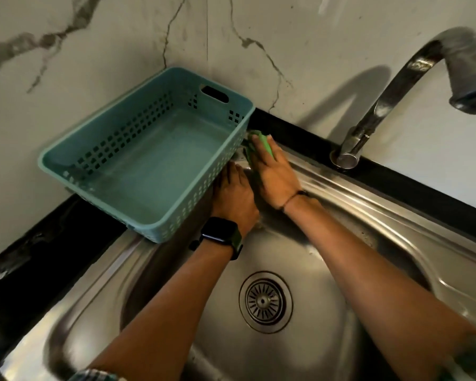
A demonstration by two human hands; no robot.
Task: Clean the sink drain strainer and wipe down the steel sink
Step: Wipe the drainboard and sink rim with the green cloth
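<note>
The steel sink (327, 229) fills the lower half of the head view, with the round drain strainer (265, 301) seated in its bowl. My right hand (275, 177) lies flat on a green scrub pad (261, 144), pressing it on the sink's back left rim corner. My left hand (234, 196), with a dark watch on the wrist, rests against the side of the teal plastic basket (146, 158); its fingertips are hidden under the basket's edge.
The teal basket stands tilted over the sink's left rim and the black counter (39, 257). A steel tap (382, 105) arches over the sink at the right. A marble wall (121, 37) rises behind.
</note>
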